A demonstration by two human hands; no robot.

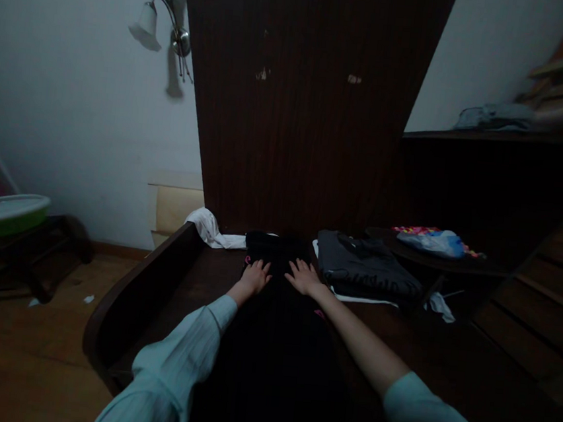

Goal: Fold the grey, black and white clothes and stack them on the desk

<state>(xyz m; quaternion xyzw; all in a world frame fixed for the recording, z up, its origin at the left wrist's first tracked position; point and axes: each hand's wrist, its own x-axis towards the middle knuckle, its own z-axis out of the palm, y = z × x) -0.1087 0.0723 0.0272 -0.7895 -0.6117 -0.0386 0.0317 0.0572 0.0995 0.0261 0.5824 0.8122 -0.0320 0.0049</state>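
A long black garment with small pink marks lies stretched from the back of the dark wooden bench toward me. Its exact kind does not show in the dim light. My left hand rests flat on its left edge, fingers spread. My right hand lies on the right edge, also open with fingers apart. Just right of my right hand sits a folded stack of dark grey clothes with white cloth beneath. A white cloth hangs over the bench's left armrest.
A small dark table at the right bears a blue-white plastic bag. Folded cloth lies on a higher surface. A tall dark wooden panel rises behind the bench. At far left a green basin stands on a low stand.
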